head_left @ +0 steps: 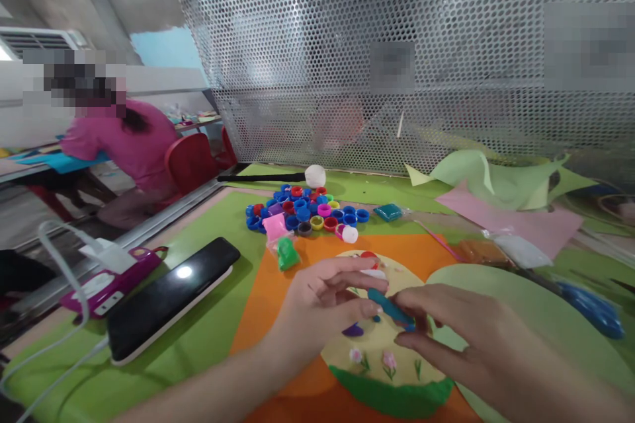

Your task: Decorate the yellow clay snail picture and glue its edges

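Note:
A blue modelling-clay strip [391,309] is held between my two hands, above a round cream-coloured board. My right hand [461,334] pinches its right end between thumb and fingers. My left hand [322,297] has its thumb and fingers closed about the other end. Below them, the decorated board [367,370] bears pink flowers [389,361] with green stems, a purple shape [353,330] and a green clay band [391,393] along its near edge. A red piece [368,255] shows near its far edge, partly behind my left fingers. An orange sheet [278,344] lies under the board.
Several coloured bottle caps [302,208] are heaped beyond my hands, beside pink [276,228] and green [288,254] clay packets. At left lie a black phone-like device [173,297] and a purple power strip [112,287] with cables. A pale green sheet [536,337] lies right. A person [133,139] sits far left.

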`<state>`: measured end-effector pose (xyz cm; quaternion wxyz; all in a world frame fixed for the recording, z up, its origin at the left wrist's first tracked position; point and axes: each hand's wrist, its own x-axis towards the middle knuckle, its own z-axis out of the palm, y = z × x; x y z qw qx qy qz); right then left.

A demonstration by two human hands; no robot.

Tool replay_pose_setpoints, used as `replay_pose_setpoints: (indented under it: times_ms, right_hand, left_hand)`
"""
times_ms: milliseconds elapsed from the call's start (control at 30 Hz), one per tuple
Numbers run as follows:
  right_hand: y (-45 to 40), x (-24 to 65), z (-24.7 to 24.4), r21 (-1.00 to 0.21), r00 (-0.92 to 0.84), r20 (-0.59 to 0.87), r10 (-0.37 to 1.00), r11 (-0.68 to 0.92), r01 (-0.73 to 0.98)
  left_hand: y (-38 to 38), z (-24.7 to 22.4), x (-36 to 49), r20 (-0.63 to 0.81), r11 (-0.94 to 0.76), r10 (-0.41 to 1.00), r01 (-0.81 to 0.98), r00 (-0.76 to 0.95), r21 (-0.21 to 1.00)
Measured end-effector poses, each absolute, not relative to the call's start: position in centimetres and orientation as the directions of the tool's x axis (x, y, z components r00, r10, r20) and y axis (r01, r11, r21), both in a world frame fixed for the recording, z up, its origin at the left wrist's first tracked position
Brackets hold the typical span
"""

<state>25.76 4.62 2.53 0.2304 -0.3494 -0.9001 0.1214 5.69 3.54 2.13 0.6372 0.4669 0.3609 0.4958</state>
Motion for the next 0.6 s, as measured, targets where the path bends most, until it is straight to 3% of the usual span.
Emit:
replay_pose_setpoints:
  times_ms: [100,433,600]
  right_hand:
    - [4.97,25.65,2.36,-0.465,-0.67,0.238,0.703,0.688,0.557]
    - [4.28,25.37,2.54,-0.459,-0.666,0.309,0.679,0.72,0.52]
    - [4.53,25.17,2.22,-0.298,-0.603,0.451,0.658,0.748,0.593]
  left_hand:
    - [3.54,2.12,5.68,-0.003,0.086,0.966,-0.31,0.258,0.947]
    - [3.64,1.75,5.98,0.021,0.092,0.967,-0.429,0.252,0.899]
    - [3.63,1.81,6.09,-0.074,0.162,0.975,-0.437,0.212,0.885]
